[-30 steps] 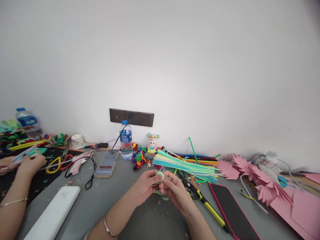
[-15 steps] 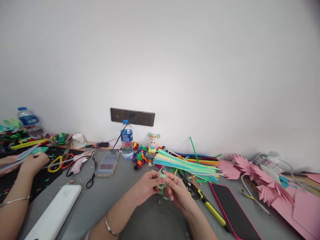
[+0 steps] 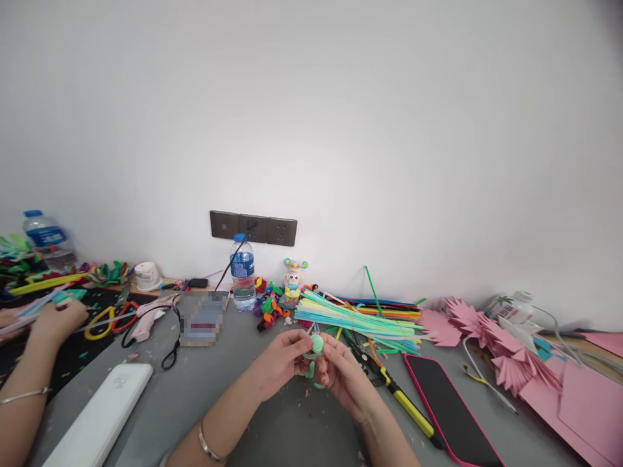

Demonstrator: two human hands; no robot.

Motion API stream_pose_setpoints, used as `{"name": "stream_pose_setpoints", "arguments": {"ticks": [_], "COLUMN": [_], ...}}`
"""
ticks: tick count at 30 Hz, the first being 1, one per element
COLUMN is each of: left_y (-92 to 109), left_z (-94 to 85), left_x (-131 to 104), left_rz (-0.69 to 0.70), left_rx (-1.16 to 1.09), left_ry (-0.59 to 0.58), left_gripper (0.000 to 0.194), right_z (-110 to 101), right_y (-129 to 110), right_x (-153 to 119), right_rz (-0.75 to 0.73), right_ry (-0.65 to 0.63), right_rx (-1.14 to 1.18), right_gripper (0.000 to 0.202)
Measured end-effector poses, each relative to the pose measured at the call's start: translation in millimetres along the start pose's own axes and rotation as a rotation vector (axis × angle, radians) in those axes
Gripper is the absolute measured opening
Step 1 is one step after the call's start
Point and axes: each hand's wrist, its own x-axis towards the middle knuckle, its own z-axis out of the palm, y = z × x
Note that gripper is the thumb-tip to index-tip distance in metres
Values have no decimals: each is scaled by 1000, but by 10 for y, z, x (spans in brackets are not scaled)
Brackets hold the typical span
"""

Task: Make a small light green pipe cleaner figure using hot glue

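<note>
Above the grey table, a small mint-green coiled piece (image 3: 317,345) is pinched between my two hands. My left hand (image 3: 285,363) grips it from the left with thumb and fingertips. From the other side, my right hand (image 3: 343,376) holds its right edge, fingers curled. Looped green strands hang below the coil, partly hidden by the fingers. Just behind my hands lies a bundle of pastel pipe cleaners (image 3: 360,318), near a small clay figure (image 3: 293,285) with round eyes.
Yellow-black pliers (image 3: 409,408) and a pink-edged phone (image 3: 450,408) lie right, beside pink folded paper (image 3: 516,360). A water bottle (image 3: 243,275), pink glue gun (image 3: 148,318) and white power bank (image 3: 104,415) stand or lie left. Another person's hand (image 3: 58,321) works far left.
The coil's round face now shows more between my fingertips, and my thumbs have parted slightly. The whole scene has shifted a little to the left in view.
</note>
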Motion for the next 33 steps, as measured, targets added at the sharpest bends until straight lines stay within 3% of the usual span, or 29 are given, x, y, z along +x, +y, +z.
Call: {"name": "stream_pose_setpoints", "arguments": {"ticks": [11,20,33], "left_y": [-18,6,46], "left_z": [-14,-8,-49], "left_x": [9,-7,2], "left_rz": [-20,10,30], "left_rx": [81,69,44], "left_ry": [76,50,137], "left_gripper": [42,34,25], "right_z": [-21,-56,-96], "right_y": [15,6,32], "right_x": [18,19,17], "right_rz": [-28,-28,-54], "right_ry": [-12,26,-33], "right_rx": [-14,43,14], "right_gripper": [31,28,28]}}
